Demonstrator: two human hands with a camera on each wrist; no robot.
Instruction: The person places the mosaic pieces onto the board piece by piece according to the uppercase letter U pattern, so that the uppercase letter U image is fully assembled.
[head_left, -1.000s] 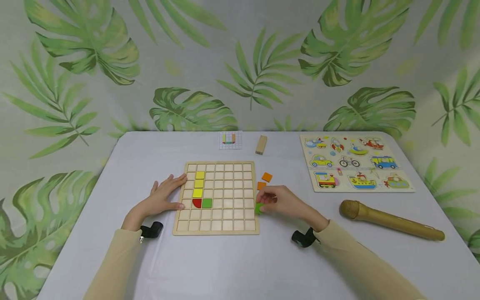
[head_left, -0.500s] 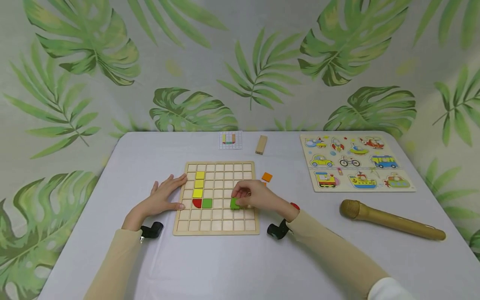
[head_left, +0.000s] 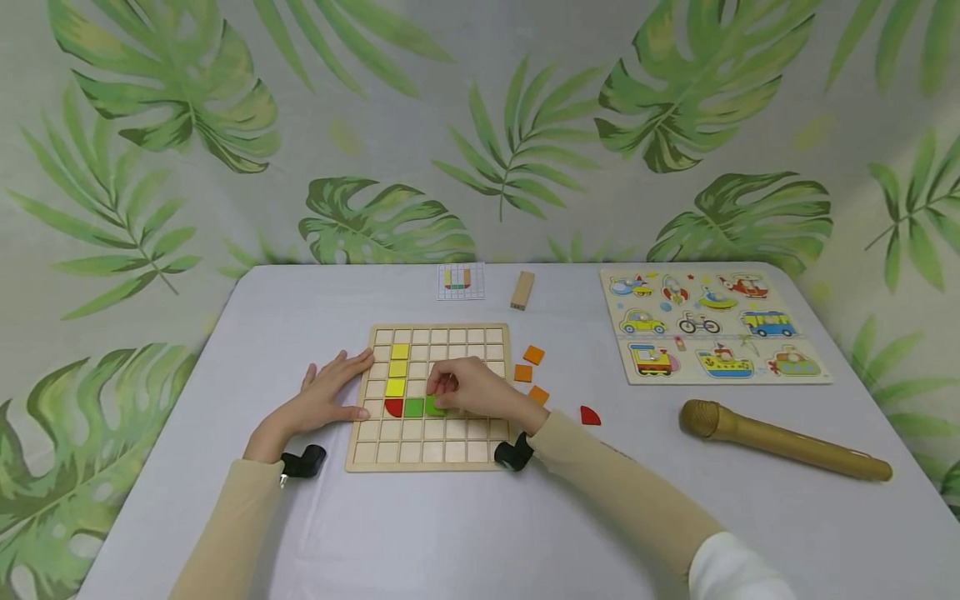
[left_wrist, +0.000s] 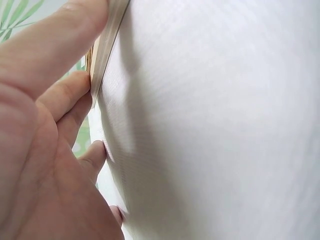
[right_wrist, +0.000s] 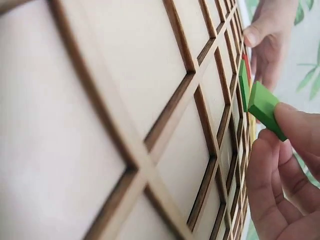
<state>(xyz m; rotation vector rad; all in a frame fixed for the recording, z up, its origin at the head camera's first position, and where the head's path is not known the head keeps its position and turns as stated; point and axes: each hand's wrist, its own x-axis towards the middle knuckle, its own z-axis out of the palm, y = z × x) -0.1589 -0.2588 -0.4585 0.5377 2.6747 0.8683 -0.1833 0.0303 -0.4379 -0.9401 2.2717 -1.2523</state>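
Green tile (right_wrist: 262,106) sits between thumb and fingertips of the right hand (head_left: 477,388), pinched (flat, bright, straight-edged); left hand (head_left: 321,397), fingers extended, touches the board (head_left: 431,467).

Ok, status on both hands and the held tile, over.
Left hand touching grid board, left edge. Right hand pinching green tile over board. No obstruction visible.

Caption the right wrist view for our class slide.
Right-hand fingers pinch a green tile above a wooden grid board; the left hand touches the board's edge.
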